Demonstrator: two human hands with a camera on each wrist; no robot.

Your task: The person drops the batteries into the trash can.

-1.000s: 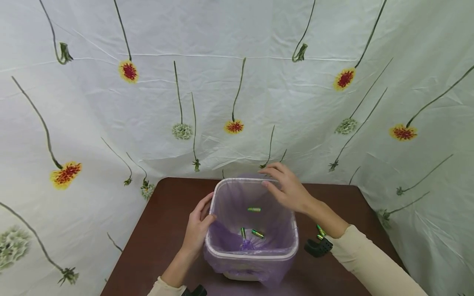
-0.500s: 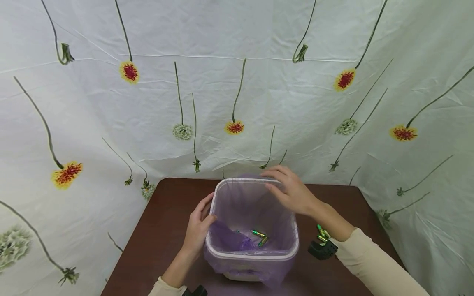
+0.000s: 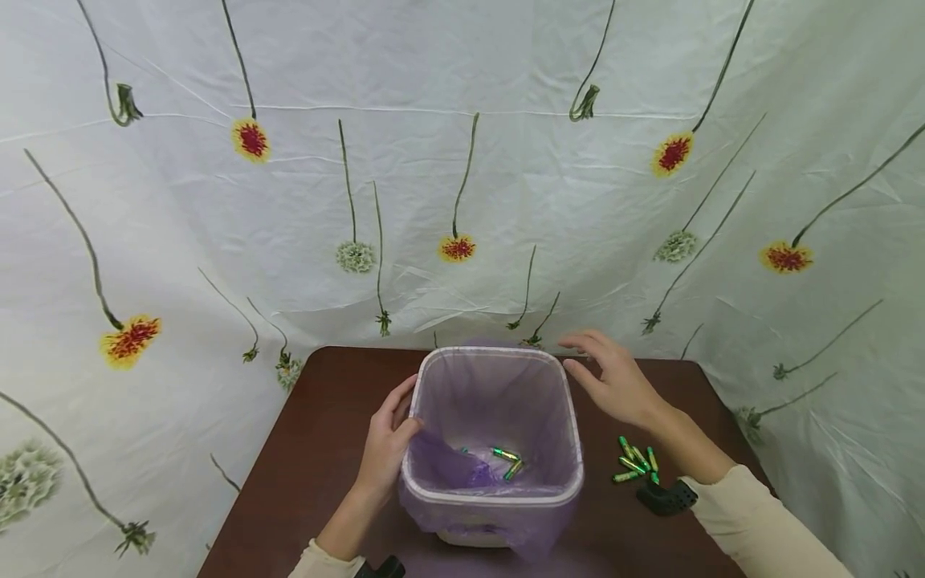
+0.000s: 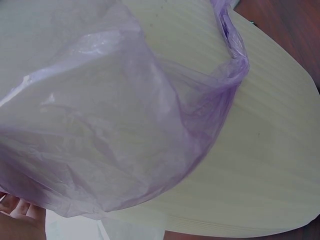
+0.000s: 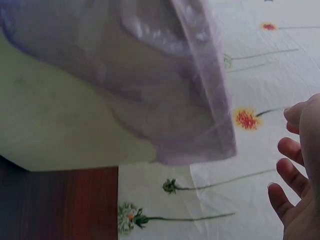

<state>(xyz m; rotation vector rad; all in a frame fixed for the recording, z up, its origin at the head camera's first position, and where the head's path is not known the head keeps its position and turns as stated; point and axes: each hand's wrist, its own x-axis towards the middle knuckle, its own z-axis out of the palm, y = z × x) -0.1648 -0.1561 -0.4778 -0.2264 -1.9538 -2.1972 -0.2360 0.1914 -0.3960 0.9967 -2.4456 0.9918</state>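
Note:
A white trash bin (image 3: 497,501) lined with a thin purple bag (image 3: 506,526) stands mid-table, the bag folded out over its rim. My left hand (image 3: 386,445) holds the bin's left side, thumb at the rim and fingers along the outside. Inside, green-and-gold batteries (image 3: 505,454) lie at the bottom, one partly hidden by the bag. Off the bin's far right corner, my right hand (image 3: 614,381) is in the air with nothing in it, fingers loosely bent. In the right wrist view its fingers (image 5: 290,175) are apart from the bag.
Several more batteries (image 3: 636,460) lie in a loose pile right of the bin, near the black wrist camera (image 3: 666,498). The dark brown table (image 3: 318,401) ends at a white flowered cloth (image 3: 433,177) hanging behind and at both sides.
A battery has dropped to the bin's bottom. My right hand has moved from above the rim rightward, off the bin, uncovering more of the pile. The left hand has stayed put.

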